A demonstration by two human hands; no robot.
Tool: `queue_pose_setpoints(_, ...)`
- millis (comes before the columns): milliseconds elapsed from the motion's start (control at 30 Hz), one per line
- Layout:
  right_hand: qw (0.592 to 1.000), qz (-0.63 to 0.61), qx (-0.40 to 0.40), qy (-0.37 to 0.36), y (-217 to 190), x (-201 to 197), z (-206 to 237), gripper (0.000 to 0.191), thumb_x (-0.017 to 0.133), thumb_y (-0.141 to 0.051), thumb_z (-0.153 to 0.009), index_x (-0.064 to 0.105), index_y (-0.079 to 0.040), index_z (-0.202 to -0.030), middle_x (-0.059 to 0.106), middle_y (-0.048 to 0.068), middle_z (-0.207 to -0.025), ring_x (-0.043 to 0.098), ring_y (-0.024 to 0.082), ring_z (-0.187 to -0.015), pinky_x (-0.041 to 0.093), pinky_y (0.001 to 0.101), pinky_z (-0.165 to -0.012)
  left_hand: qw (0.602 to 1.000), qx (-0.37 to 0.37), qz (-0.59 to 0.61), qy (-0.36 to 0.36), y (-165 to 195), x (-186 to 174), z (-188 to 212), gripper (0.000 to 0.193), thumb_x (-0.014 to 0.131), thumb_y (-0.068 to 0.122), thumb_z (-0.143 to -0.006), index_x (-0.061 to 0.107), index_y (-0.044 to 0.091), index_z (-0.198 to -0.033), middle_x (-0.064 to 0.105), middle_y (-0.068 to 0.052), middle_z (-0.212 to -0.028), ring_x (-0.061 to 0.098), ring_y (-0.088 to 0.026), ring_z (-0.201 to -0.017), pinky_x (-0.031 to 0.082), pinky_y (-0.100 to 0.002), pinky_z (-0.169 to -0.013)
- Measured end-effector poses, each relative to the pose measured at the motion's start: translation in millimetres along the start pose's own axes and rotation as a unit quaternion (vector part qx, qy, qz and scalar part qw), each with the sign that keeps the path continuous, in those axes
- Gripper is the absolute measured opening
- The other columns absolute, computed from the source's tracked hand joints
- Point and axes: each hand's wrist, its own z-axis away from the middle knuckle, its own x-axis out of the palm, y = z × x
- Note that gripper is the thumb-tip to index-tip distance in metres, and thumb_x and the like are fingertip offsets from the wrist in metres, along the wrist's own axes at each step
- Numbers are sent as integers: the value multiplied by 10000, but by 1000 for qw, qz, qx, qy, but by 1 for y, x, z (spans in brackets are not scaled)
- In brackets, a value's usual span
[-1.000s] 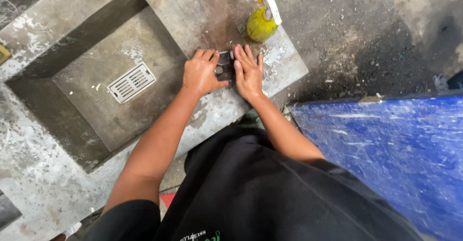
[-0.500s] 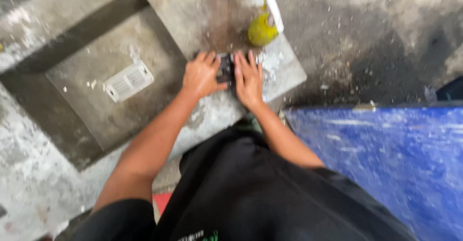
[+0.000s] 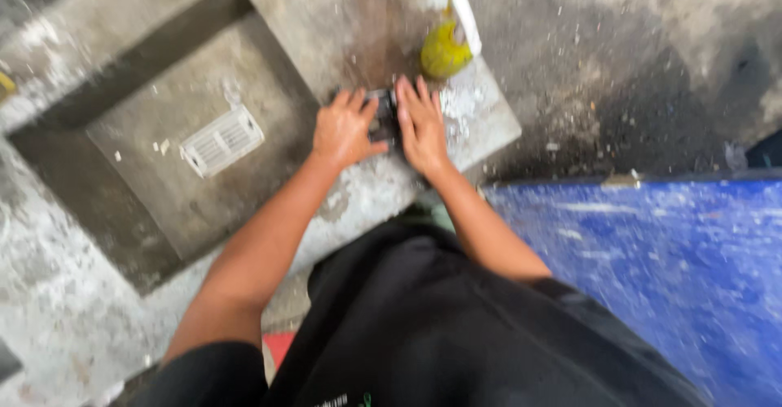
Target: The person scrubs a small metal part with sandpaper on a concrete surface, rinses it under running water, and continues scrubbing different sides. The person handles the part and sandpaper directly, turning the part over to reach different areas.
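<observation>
Since the frame half a second before, your hands had barely shifted on the slab; the view itself had swung a little and stayed blurred, and the drain grate sat slightly lower and further right in it. Your left hand [image 3: 346, 128] lay palm down with its fingers loosely spread, its fingertips touching the left edge of the small dark, flat object [image 3: 383, 114] on the concrete. Your right hand [image 3: 421, 122] lay flat just beside it, fingers stretched forward and close together, covering the object's right side, so the thing sat pinned between your two hands; whether either hand actually gripped it, I could not tell through the blur. The object rested on the raised grey concrete slab [image 3: 489, 118], near its far middle. Just beyond your right fingertips stood a yellow plastic bottle with a white cap [image 3: 446, 47], tilted. To the left, the sunken square concrete basin [image 3: 147, 203] held a pale slotted drain grate [image 3: 221, 140]. To the right of your arm ran a scuffed blue painted surface [image 3: 652, 260].
</observation>
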Motion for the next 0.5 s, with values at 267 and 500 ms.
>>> queue_pose_setpoints(267,1000,18,8,-7,3,0,-9,422,443,-258,-1105,601,-127,-1474,536,68,-1568,337,365,-1547,177,576,-1281,1000,1,1,-17,-3,-1,-4,874,916,567,-571,700,54,-1244,673,-173,-1258,618,-327,-1090,571,-439,-804)
queue_pose_setpoints(500,997,71,10,-32,7,-7,20,401,482,-245,-1084,621,-135,-1444,560,60,-1539,326,378,-1544,159,586,-1261,993,72,-7,-89,-11,-25,-15,911,923,550,-525,692,83,-1272,696,-125,-1176,627,-312,-1064,565,-436,-822)
